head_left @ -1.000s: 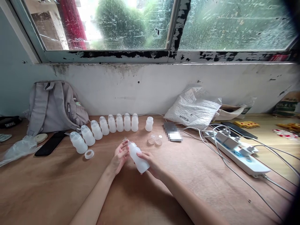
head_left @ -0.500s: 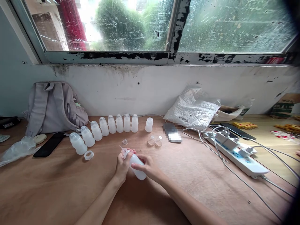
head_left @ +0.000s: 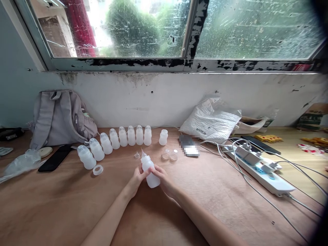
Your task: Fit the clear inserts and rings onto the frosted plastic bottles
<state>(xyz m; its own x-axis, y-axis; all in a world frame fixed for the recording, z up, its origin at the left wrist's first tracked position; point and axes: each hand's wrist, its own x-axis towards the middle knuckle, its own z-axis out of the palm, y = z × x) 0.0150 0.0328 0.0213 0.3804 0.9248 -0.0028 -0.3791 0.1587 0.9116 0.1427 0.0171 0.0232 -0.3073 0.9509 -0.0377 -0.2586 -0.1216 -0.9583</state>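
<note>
Between both hands leans a frosted white baby bottle (head_left: 153,180), its pointed nipple tip tilted up and away from me. My left hand (head_left: 137,178) grips its left side, and my right hand (head_left: 164,177) grips the right side; the thumbs lie near its middle. Just beyond it on the table is a small clear nipple (head_left: 137,155). Two clear round caps (head_left: 169,156) lie to the right of that. A bottle without a top (head_left: 163,137) stands behind the caps. Several capped bottles (head_left: 123,136) form a curved row at the left, with a white ring (head_left: 97,169) beside the nearest one.
A grey backpack (head_left: 60,118), a black phone (head_left: 55,158) and a plastic bag (head_left: 22,165) are on the left. At the right lie a silver mailer bag (head_left: 211,119), a white power strip (head_left: 271,177) and trailing cables. A wall and window rise behind the wooden table (head_left: 64,208).
The bottle has turned more upright, its tip swinging from the left to point away from me. My left hand has moved off the collar down to the bottle's side.
</note>
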